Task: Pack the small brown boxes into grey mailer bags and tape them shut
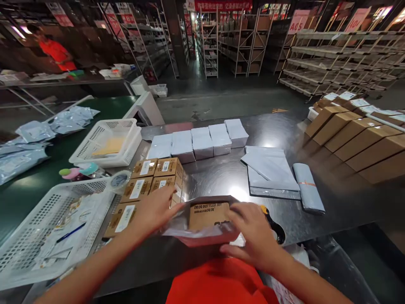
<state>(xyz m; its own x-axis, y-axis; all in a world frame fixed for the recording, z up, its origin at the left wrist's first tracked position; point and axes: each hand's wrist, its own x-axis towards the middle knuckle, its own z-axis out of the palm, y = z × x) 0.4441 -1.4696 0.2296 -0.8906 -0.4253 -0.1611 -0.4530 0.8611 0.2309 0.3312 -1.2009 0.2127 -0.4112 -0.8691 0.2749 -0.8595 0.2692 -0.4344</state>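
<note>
A grey plastic mailing bag [202,240] is held mouth-up at the near edge of the metal table. Inside it lies a brown cardboard box [207,214] printed "BOTTLED JOY". My left hand [160,209] is at the bag's left edge, its thumb on the plastic and its fingers partly hidden. My right hand [251,230] grips the right side, fingers over the rim by the box and thumb lower on the outside. Small labelled brown boxes [136,188] stand stacked just beyond my left hand. To the right of my right hand is a black and yellow tape dispenser [275,226].
White boxes [202,141] line the table's far side. Flat mailing bags [270,171] and a rolled bundle [308,188] lie right. White baskets [106,141] stand left, beside a green conveyor [110,107] with parcels. Larger cartons [357,139] sit far right. A person [58,55] stands behind.
</note>
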